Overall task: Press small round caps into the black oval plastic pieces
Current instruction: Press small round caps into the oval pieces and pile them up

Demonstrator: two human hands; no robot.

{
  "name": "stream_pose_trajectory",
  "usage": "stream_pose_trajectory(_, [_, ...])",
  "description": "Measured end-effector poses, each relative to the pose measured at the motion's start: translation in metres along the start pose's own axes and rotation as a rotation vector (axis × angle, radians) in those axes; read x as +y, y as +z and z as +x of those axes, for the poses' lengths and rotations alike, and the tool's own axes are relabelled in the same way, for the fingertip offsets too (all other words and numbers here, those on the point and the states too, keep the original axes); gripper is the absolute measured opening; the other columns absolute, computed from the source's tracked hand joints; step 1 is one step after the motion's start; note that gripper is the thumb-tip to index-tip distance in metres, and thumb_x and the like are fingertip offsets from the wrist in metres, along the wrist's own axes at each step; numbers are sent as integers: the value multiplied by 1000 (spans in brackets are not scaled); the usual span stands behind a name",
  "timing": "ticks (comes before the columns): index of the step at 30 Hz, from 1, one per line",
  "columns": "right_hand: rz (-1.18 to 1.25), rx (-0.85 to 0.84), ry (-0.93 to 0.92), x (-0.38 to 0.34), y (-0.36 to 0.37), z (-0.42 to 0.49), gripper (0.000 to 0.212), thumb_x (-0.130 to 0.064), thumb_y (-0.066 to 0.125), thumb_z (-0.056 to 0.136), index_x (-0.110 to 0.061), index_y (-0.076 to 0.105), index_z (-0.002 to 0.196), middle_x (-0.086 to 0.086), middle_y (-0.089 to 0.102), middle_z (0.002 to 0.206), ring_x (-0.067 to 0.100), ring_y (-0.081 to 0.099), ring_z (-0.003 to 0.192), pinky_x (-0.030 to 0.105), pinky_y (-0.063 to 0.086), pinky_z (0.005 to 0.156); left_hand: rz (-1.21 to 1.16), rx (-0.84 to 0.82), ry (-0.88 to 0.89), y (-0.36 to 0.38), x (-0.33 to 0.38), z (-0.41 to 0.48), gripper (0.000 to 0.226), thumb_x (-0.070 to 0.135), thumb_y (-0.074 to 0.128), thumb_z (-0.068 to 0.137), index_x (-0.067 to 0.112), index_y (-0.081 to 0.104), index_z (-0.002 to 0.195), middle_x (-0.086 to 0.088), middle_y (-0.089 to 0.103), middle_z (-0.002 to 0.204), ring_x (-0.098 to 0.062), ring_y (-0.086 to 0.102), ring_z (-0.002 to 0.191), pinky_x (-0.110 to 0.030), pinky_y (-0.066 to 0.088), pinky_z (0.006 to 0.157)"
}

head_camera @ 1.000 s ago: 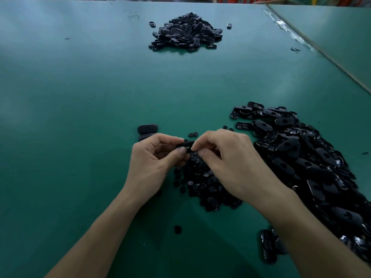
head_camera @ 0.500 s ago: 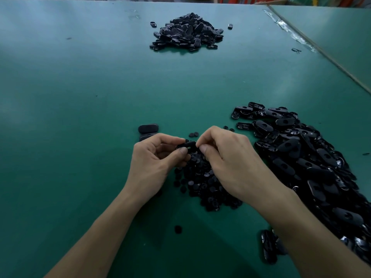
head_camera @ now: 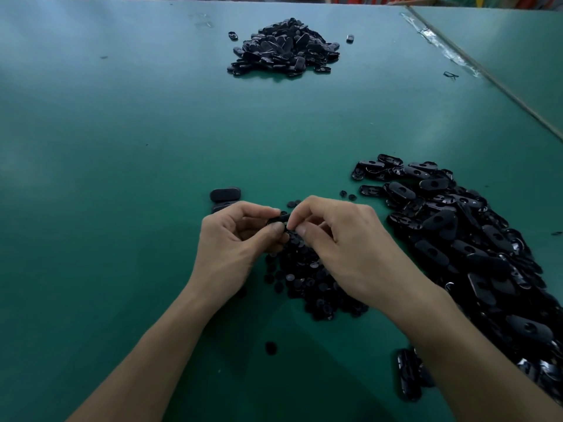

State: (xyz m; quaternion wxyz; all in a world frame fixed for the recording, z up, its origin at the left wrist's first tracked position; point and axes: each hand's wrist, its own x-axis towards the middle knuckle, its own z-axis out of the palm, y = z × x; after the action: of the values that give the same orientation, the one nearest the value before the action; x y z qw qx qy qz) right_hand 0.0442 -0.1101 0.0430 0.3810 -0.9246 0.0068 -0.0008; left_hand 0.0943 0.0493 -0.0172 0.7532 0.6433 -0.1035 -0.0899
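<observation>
My left hand and my right hand meet over a heap of small round caps near the table's front. Between them a black oval piece is pinched, the left thumb and fingers on its left end, the right thumb and forefinger on its right end. Whether a cap sits in it is hidden by the fingertips. A large heap of black oval pieces lies to the right. Two oval pieces lie just beyond my left hand.
Another pile of black oval pieces sits far back on the green table. A single cap lies between my forearms, and a few oval pieces lie by my right forearm. A seam runs along the right.
My right fingertips have slid a little to the left along the oval piece, closer to the left thumb. Both hands otherwise stay in place.
</observation>
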Motion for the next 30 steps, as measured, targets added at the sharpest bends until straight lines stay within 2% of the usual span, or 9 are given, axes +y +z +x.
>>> stream_pose_trajectory(2, [11, 11, 3, 1, 1, 0, 18, -20, 60, 98, -31, 71, 90, -16, 61, 71, -3, 55, 71, 10, 41, 64, 10, -2, 2, -1, 0, 0, 13, 2, 74, 81, 9, 69, 90, -9, 77, 79, -18, 75, 71, -23, 58, 64])
stream_pose_trajectory(4, [-25, 38, -5, 2, 2, 0, 17, -19, 61, 97, -31, 74, 94, -17, 63, 75, -4, 56, 76, 8, 41, 67, 16, -3, 2, -1, -1, 0, 13, 0, 73, 81, 9, 69, 91, -9, 77, 78, -18, 74, 71, -23, 58, 64])
stream_pose_trajectory(7, [-35, 82, -9, 4, 5, 0, 18, -18, 63, 95, -31, 71, 105, -16, 66, 77, 1, 57, 83, 11, 43, 71, 7, -2, -1, 0, 1, -1, 15, 10, 74, 76, 8, 69, 90, -8, 76, 77, -18, 74, 70, -23, 58, 64])
stream_pose_trajectory(9, [-10, 96, 6, 6, 7, 1, 19, -19, 66, 94, -31, 65, 109, -16, 65, 74, 1, 58, 83, 17, 49, 71, 2, 0, -3, 1, 1, -1, 18, 14, 75, 73, 8, 69, 89, -8, 76, 77, -18, 74, 69, -23, 58, 64])
stream_pose_trajectory(13, [-14, 136, 28, 7, 10, 2, 10, -19, 68, 92, -29, 69, 95, -15, 67, 79, -1, 62, 82, 22, 54, 73, 4, -5, -2, 0, 1, -1, 19, 15, 75, 72, 9, 70, 89, -7, 76, 76, -17, 74, 69, -22, 58, 64])
stream_pose_trajectory(17, [-21, 135, 29, 7, 13, 3, 18, -15, 64, 94, -27, 76, 98, -8, 72, 91, 8, 66, 93, 27, 56, 83, 26, -8, 4, 0, 0, 0, 19, 16, 76, 71, 10, 70, 88, -7, 77, 76, -17, 74, 69, -22, 58, 64])
stream_pose_trajectory(21, [6, 145, 38, 6, 18, 2, 15, -14, 64, 93, -27, 72, 95, -9, 71, 85, 11, 65, 90, 31, 56, 79, 44, -23, -7, 0, -1, 0, 21, 16, 76, 71, 7, 71, 89, -10, 77, 80, -19, 74, 71, -24, 59, 66])
stream_pose_trajectory(26, [-27, 141, 45, 5, 19, 4, 14, -16, 63, 93, -27, 71, 94, -7, 70, 87, 10, 65, 85, 32, 57, 77, 75, -55, -6, 2, 0, -1, 20, 14, 76, 73, 5, 73, 91, -10, 77, 83, -19, 74, 74, -25, 59, 68])
stream_pose_trajectory(30, [-37, 154, 47, 4, 21, 3, 15, -17, 62, 94, -28, 72, 96, -5, 70, 90, 15, 66, 88, 37, 57, 79, 112, -88, 18, 1, 1, -1, 17, -3, 76, 79, 9, 74, 92, -4, 78, 85, -15, 75, 76, -23, 59, 70])
